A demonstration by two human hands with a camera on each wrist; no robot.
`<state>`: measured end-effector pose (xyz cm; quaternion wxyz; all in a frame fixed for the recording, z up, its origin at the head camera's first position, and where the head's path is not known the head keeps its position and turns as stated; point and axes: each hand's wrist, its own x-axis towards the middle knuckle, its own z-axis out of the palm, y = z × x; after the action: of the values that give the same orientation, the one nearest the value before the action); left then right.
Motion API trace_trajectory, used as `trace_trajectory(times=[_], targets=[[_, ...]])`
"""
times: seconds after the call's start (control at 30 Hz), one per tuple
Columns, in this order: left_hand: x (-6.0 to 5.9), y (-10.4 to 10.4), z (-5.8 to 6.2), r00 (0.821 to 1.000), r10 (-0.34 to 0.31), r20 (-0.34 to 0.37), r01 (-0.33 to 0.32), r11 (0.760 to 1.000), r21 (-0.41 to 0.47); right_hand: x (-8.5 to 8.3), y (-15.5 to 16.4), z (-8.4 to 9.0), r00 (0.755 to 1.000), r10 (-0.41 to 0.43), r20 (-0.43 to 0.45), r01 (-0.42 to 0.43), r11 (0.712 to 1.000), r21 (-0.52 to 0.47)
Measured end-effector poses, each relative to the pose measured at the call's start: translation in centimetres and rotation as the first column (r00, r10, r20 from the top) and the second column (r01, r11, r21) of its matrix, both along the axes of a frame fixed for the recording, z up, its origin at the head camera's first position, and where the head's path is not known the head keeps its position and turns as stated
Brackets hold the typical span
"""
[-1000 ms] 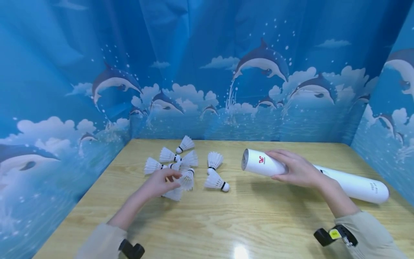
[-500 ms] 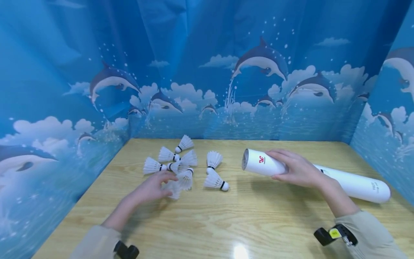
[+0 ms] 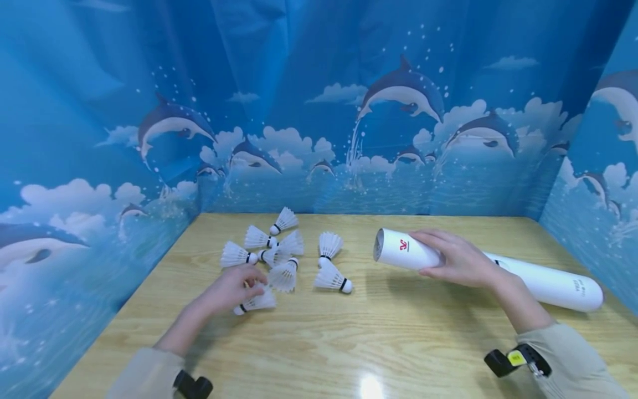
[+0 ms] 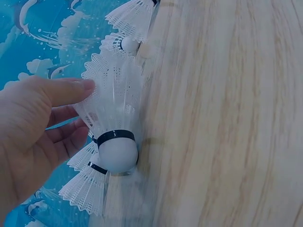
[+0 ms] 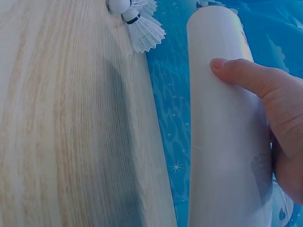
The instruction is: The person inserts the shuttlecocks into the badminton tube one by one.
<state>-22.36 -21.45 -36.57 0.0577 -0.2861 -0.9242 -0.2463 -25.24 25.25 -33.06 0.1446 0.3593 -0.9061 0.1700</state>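
At the lower left of the frame, the left hand [image 3: 226, 292] pinches a white feathered shuttlecock with a black band [image 3: 255, 302] that lies on the pale wooden table [image 3: 349, 343]. Its long axis runs nearly level, cork tip toward the left and feather skirt toward the right. A second ago it was tucked under the fingers among the cluster; now it sits pulled out nearer the camera, apart from the other white shuttlecocks [image 3: 279, 252]. To the right, the right hand [image 3: 461, 260] curls round the long white cardboard tube [image 3: 543, 282], whose open mouth faces left, held slanted above the table.
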Motion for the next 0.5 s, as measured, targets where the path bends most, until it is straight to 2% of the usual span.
trace_trajectory(times=[0.17,0.37,0.5], targets=[[-0.02,-0.21,-0.10,1.000,0.027,0.004,-0.027,0.999,0.035,-0.03,0.08,-0.08,1.000,0.014,-0.025,-0.014,1.000,0.000],[-0.02,-0.66,0.03,0.998,0.061,-0.021,-0.058,0.991,0.117,-0.06,0.07,-0.05,0.999,0.016,-0.031,-0.017,1.000,-0.002],[0.10,-0.68,0.49,0.998,0.065,0.005,-0.065,0.984,0.165,-0.08,0.09,-0.10,0.999,0.016,-0.028,-0.016,1.000,-0.009]])
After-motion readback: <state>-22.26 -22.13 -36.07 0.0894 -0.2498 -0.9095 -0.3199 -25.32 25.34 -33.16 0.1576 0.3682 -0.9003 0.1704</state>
